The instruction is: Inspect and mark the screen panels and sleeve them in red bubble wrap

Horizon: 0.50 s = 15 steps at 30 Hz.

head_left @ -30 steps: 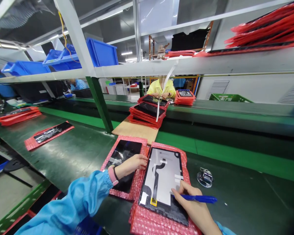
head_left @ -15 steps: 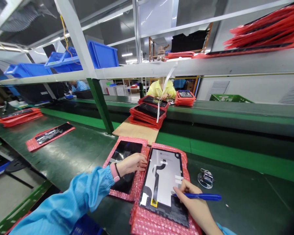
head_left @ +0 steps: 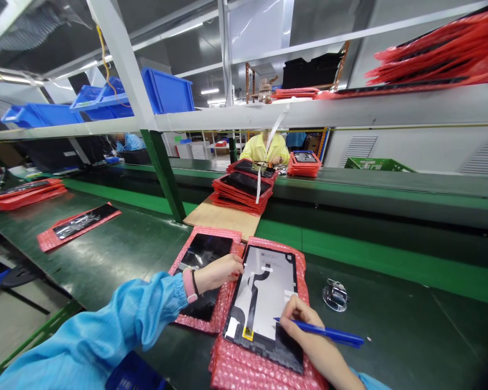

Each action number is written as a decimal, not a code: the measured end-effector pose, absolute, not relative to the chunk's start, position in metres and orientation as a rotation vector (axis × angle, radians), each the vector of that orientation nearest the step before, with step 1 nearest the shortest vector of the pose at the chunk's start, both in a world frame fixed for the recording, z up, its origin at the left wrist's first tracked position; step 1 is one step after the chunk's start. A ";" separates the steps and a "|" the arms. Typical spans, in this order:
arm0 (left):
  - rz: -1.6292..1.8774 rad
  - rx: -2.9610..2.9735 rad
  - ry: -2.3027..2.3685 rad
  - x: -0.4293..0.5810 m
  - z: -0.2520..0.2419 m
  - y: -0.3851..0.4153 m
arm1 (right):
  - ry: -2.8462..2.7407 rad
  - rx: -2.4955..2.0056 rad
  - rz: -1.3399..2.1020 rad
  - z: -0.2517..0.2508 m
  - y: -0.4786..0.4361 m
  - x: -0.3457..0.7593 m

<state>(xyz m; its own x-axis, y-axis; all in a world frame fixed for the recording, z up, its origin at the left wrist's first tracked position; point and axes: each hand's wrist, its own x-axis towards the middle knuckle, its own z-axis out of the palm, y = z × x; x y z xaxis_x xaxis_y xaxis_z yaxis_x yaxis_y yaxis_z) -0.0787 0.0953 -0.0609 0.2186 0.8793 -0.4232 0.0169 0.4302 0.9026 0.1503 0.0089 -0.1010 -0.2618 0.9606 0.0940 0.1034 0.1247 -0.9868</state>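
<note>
A tablet screen panel (head_left: 264, 298) lies back side up on pink bubble-wrap sleeves, its pale backing crossed by a black flex cable (head_left: 252, 303) with a yellow-edged end. My right hand (head_left: 303, 322) is closed around a blue pen (head_left: 329, 333), whose tip points at the lower middle of the panel. At the panel's upper left edge is my left hand (head_left: 223, 271), fingers curled and pinched beside a small white tab; what they grip, if anything, is hidden. Beneath my left forearm lies a second, glossy black screen (head_left: 207, 303) on its own pink sleeve (head_left: 179, 262).
A shiny metal-and-clear object (head_left: 335, 296) sits on the green bench right of the panel. Stacked screens in red sleeves (head_left: 239, 196) stand on a wooden board (head_left: 223, 218). A shelf beam (head_left: 329, 115) crosses overhead. A person in yellow (head_left: 264, 147) sits opposite.
My right hand and the pen have shifted slightly, the pen tip now further left over the panel and the pen more tilted. The left fingers are closer to the panel's edge. The view has moved slightly.
</note>
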 end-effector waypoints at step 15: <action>0.313 1.683 1.589 -0.077 -0.064 0.135 | -1.590 -0.999 1.233 -0.118 0.003 0.152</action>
